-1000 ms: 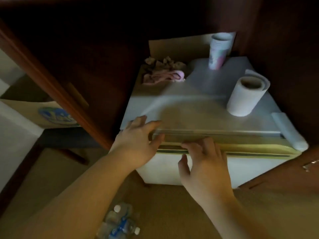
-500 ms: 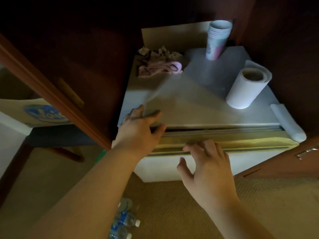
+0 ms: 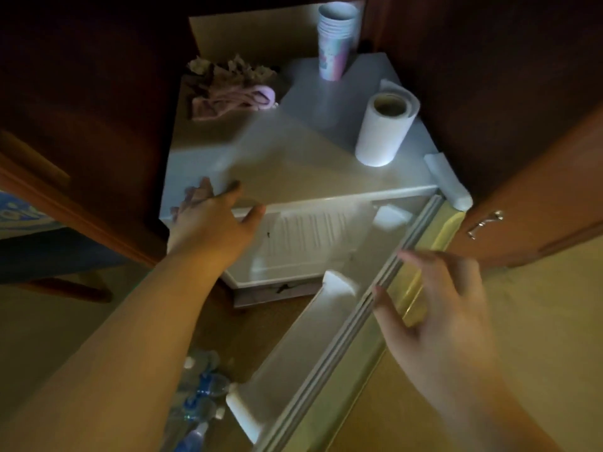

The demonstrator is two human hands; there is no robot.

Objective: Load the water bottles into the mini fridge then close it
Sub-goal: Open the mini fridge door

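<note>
Head view: the left hand (image 3: 208, 230) rests on the front left corner of the fridge (image 3: 293, 164), fingers spread and fairly straight over the top edge, thumb on the front lip; it steadies and clamps on nothing. The right hand (image 3: 437, 308) hovers at the top edge of the door (image 3: 326, 347), which stands swung wide, fingers loosely apart, close to the gasket; I cannot tell if they touch it.

Bottles (image 3: 195, 396) lie in a cluster on the carpet below the left forearm, just beside the door's lower shelf. They look like small clear plastic ones with white caps and blue labels: probably light to moderate if full, thin-walled and a little squashy, smooth and prone to roll. My judgement is to grip each round the middle or by the neck under the cap. The label print is too blurred to read.

On the fridge top stand a roll (image 3: 385, 128) of paper, stacked cups (image 3: 336, 44) with a pastel print I cannot make out, and a crumpled cloth (image 3: 228, 93).
</note>
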